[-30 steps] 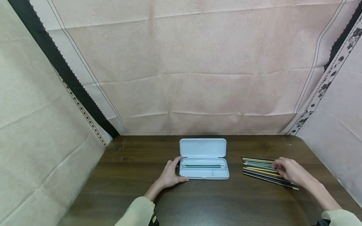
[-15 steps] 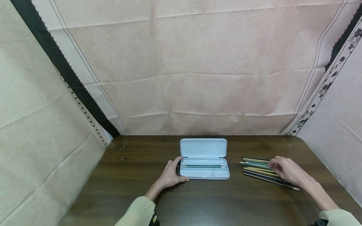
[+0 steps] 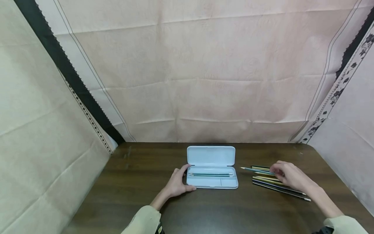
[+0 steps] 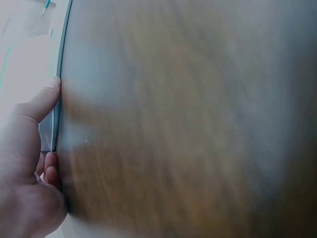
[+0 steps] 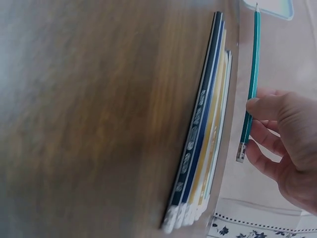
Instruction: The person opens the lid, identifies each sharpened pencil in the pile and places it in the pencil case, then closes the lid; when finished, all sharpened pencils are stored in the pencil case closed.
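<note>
Head view: green pencil (image 3: 250,169) is held by R hand (image 3: 292,178), pinched btwn thumb & fingers, lower right of frame; tip is pointed left, long axis near-horiz., tilted slightly down to right. Blue pencil case (image 3: 204,182), lid up, is seen at lower ctr, its left end gripped by L hand (image 3: 176,186); two pencils (image 3: 210,175) are laid in it, axes horiz. Other pencils (image 3: 280,190) are bunched on table (image 3: 228,211), beside R hand. Hands well apart.

L wrist view: case edge is held at left, thumb on it, fingers curled at corner below.

R wrist view: green pencil is pointed to top, axis near-vert., right of ctr; marking nr its eraser end can't be read. Black pencil (image 5: 191,133) is printed w/ pale marks, illegible.
</note>
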Tool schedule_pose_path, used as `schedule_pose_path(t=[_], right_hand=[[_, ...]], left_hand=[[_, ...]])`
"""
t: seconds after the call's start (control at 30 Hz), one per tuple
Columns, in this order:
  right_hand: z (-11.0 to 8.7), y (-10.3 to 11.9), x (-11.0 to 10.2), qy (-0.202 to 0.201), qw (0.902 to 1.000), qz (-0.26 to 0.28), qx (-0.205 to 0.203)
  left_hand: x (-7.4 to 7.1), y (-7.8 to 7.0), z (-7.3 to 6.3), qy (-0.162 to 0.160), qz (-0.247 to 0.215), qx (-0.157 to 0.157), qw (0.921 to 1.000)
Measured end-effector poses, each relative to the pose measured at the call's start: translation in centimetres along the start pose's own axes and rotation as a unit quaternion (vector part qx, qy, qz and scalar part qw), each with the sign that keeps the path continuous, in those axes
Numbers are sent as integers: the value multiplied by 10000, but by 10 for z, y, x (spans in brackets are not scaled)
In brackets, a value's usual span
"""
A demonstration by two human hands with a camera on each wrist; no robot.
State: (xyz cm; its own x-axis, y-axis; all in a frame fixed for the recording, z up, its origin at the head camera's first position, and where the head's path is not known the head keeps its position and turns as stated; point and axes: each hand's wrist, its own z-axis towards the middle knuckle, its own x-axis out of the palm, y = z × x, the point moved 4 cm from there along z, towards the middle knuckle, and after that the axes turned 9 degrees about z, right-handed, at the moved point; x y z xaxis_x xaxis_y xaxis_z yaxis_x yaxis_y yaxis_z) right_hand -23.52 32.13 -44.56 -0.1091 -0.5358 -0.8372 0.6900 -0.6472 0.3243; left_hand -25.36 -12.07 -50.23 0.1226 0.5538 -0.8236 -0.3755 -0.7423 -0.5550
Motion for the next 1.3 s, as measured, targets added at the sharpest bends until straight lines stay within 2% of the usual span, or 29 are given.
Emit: schedule_pose_path(t=[0.43,0.77,1.3], right_hand=[[29,21,6,268,9995,182,35],[44,30,22,630,9970,422,153],[61,45,48,775,9954,524,210]], left_hand=[[-4,-2,3,-88,39,155,9998],[-1,1,5,-8,32,14,10000],[1,2,3,21,6,-33,10000]])
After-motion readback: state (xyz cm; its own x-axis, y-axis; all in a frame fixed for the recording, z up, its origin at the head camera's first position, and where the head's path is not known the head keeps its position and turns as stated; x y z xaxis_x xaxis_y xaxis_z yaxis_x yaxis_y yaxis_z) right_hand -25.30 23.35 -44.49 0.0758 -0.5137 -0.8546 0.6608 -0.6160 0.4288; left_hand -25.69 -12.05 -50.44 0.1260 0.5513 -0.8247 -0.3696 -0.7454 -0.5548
